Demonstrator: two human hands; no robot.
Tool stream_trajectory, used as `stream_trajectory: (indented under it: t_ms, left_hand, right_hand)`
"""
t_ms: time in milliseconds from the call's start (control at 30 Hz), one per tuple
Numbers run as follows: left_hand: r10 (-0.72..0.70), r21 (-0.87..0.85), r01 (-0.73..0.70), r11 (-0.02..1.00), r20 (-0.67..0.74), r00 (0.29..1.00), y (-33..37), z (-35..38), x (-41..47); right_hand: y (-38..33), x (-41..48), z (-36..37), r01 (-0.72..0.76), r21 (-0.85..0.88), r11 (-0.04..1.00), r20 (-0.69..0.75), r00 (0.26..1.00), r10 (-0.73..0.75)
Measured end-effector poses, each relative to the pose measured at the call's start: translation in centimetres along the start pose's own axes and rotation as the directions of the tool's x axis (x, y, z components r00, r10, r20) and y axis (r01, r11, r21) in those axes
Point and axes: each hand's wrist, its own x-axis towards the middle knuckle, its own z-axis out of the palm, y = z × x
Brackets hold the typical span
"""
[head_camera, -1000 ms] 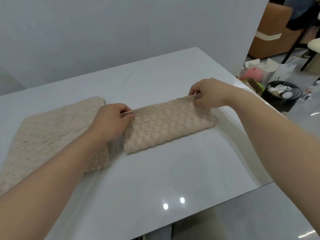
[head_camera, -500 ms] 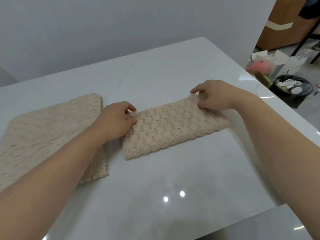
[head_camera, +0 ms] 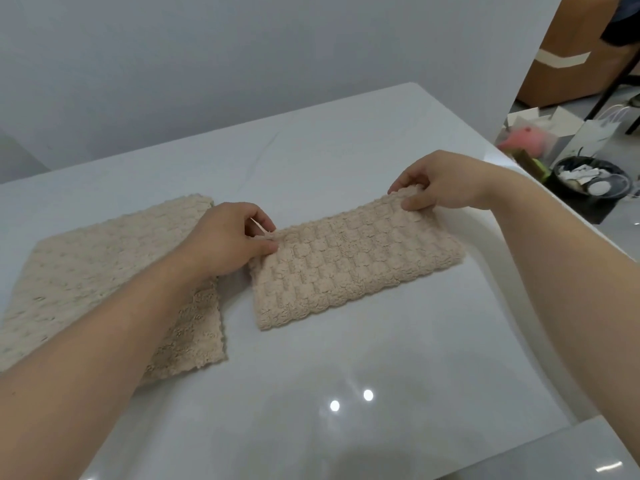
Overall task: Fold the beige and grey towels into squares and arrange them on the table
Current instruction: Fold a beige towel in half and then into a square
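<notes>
A larger beige towel (head_camera: 97, 271) lies flat on the white tabletop (head_camera: 346, 393), to the outside of the left grip. The left forearm crosses over its near right part, and its right edge runs just under the wrist.

The left hand (head_camera: 225, 244) is curled, and its grip is closed on cloth. Thumb and fingertips pinch the far left corner of the folded beige towel (head_camera: 353, 268), with the thumb pressed on the top face. That corner sits just beyond the edge of the larger towel, and a narrow strip of bare tabletop shows between the two cloths nearer the person.

The folded towel, a thick bumpy rectangle, stretches between the two grips. Its long near edge rests on the tabletop on the person's side of both hands.

The right hand (head_camera: 440, 183) also has a closed grip. It pinches the towel's far right corner, thumb on the near face and fingers curled behind the edge. The cloth at this grip stands a little higher than the rest of the towel, which slopes down from it.

Past the right grip, off the tabletop's edge, a pink object (head_camera: 523, 140), a white paper bag (head_camera: 595, 136) and a black bin (head_camera: 588, 183) sit on the floor. A cardboard box (head_camera: 571, 64) stands behind them.
</notes>
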Motion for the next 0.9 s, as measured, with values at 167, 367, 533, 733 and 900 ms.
stream_trajectory:
  t_ms: [167,367,533,733,900]
  left_hand:
    - [0.018,-0.042,-0.019,0.999,-0.036,0.999,-0.2,-0.3,-0.5]
    - [0.012,-0.073,-0.013,0.997,-0.016,1.000,0.0,-1.2,-1.3]
    - [0.010,-0.051,-0.009,0.999,0.005,1.000,0.7,-2.3,-2.3]
    - [0.014,-0.081,-0.012,0.997,0.022,1.000,0.8,-3.3,-3.6]
    - [-0.031,-0.298,0.072,0.952,0.141,0.990,0.7,-4.2,-4.2]
  right_hand:
    - [-0.3,-0.5,-0.6,-0.026,-0.014,1.000,0.015,1.000,0.026]
    - [-1.3,-1.8,-1.7,-0.036,0.018,0.999,0.033,0.999,0.035]
    - [-2.3,-3.1,-2.8,-0.021,0.037,0.999,0.084,0.996,0.018]
    - [-3.0,-4.4,-4.3,-0.030,-0.012,0.999,0.194,0.981,0.031]
    - [-2.5,-4.2,-5.1,-0.063,0.048,0.997,0.282,0.958,0.047]
